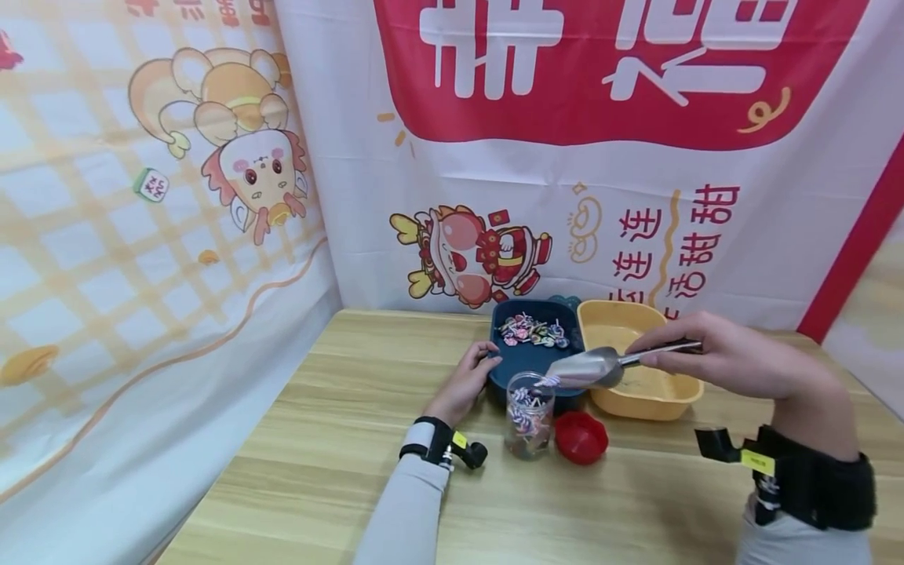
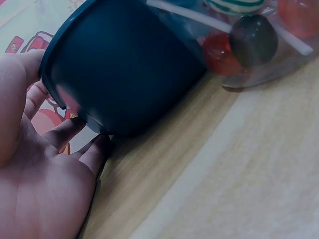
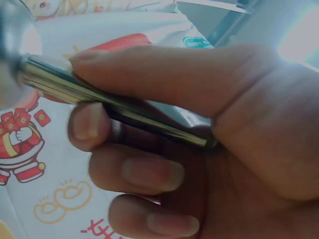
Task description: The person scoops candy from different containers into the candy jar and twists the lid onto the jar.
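My right hand (image 1: 741,357) grips the metal handle (image 3: 119,107) of a scoop (image 1: 602,366), thumb along the top and fingers curled beneath. The scoop slopes down to the left, its tip at the mouth of a clear jar (image 1: 530,441). Lollipops (image 2: 253,41) with white sticks are inside the jar, and striped ones show near the scoop's tip. My left hand (image 1: 462,384) holds the left side of a dark blue bin (image 2: 119,69), thumb at the rim and fingers against the wall. More wrapped lollipops (image 1: 531,330) lie at the bin's far end.
A yellow bin (image 1: 646,406) stands right of the blue one, partly behind the scoop and right hand. Just right of the jar sits a red scalloped lid or cup (image 1: 581,438). Printed cloths (image 1: 339,196) hang behind and left of the wooden table (image 1: 339,439).
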Motion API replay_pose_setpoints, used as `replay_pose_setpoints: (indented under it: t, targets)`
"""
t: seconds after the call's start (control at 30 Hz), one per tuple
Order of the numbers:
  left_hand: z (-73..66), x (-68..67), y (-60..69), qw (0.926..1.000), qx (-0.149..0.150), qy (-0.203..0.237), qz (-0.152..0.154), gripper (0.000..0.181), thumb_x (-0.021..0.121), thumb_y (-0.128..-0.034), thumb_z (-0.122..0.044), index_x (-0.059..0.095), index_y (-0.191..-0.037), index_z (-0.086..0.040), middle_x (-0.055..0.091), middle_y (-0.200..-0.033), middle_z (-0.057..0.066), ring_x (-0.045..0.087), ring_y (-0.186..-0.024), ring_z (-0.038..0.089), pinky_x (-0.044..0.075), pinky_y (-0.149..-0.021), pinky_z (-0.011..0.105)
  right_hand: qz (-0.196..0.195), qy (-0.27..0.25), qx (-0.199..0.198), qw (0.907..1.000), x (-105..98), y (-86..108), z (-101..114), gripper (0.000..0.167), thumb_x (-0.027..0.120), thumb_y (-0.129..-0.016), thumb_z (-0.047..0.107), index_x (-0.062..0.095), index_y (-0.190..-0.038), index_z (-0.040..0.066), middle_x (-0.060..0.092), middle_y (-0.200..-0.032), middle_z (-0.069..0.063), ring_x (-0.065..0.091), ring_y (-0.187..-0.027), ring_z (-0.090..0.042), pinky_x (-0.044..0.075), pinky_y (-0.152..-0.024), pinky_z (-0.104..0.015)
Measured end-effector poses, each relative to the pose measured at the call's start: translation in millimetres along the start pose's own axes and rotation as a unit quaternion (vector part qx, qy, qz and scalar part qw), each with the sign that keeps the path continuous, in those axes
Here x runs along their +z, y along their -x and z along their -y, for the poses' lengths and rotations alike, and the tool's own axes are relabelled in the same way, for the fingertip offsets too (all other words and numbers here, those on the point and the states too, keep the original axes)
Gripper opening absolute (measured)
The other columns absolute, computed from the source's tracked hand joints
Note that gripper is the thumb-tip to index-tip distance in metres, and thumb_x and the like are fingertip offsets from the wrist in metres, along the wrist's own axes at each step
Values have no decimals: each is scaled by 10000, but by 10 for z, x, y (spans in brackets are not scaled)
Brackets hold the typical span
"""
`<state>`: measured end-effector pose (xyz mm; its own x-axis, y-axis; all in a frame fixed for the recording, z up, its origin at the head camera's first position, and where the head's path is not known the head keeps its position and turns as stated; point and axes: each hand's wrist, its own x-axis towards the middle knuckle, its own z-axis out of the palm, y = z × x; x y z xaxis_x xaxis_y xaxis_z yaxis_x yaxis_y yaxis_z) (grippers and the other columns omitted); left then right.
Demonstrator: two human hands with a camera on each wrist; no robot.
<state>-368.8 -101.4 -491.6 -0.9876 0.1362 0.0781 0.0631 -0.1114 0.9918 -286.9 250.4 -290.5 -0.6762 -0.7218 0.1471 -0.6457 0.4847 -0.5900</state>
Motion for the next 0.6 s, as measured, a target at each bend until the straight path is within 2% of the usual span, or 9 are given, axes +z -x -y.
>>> replay_pose_setpoints:
  t: [0.17, 0.23, 0.4, 0.5, 0.6]
  targets:
    - [4, -14, -3, 10000, 10, -30, -5, 249, 545, -1059, -197, 509, -1288, -105, 454, -1406, 89, 488, -1245, 225, 387, -1050, 352, -621, 448, 176, 9969, 15, -59, 68, 227, 672, -988, 121, 746, -1202, 133, 693, -1067, 8, 591, -920, -196, 544, -716, -290]
    - [0, -10, -4, 10000, -6, -60, -12, 263, 548, -1057, -199, 506, -1295, -98, 450, -1424, 95, 489, -1251, 235, 383, -1049, 361, -767, 694, 258, 9943, 44, -120, 76, 191, 680, -984, 122, 756, -1159, 127, 689, -1018, 8, 583, -882, -200, 535, -702, -283]
    - [19, -1, 7, 9998, -150, -121, -5, 261, 558, -1053, -231, 519, -1290, -130, 445, -1449, 95, 485, -1273, 249, 376, -1066, 382, -573, 1026, 600, 9913, 224, -401, 33, 116, 679, -989, 143, 779, -1031, 101, 690, -888, 25, 571, -769, -177, 509, -682, -307]
    - [23, -4, 7, 9998, -151, -96, -3, 275, 557, -1054, -244, 517, -1300, -129, 446, -1447, 91, 474, -1290, 251, 370, -1093, 401, -470, 1138, 852, 9887, 389, -625, -26, 148, 651, -997, 130, 778, -989, 55, 691, -852, 7, 564, -736, -168, 494, -675, -331]
    - [16, -13, 4, 9999, -76, -59, -58, 290, 558, -1053, -240, 515, -1310, -113, 450, -1439, 95, 473, -1289, 259, 372, -1092, 408, -484, 1288, 1304, 9819, 561, -840, -94, 203, 591, -1002, 108, 755, -913, 27, 622, -756, -20, 533, -664, -183, 444, -613, -331]
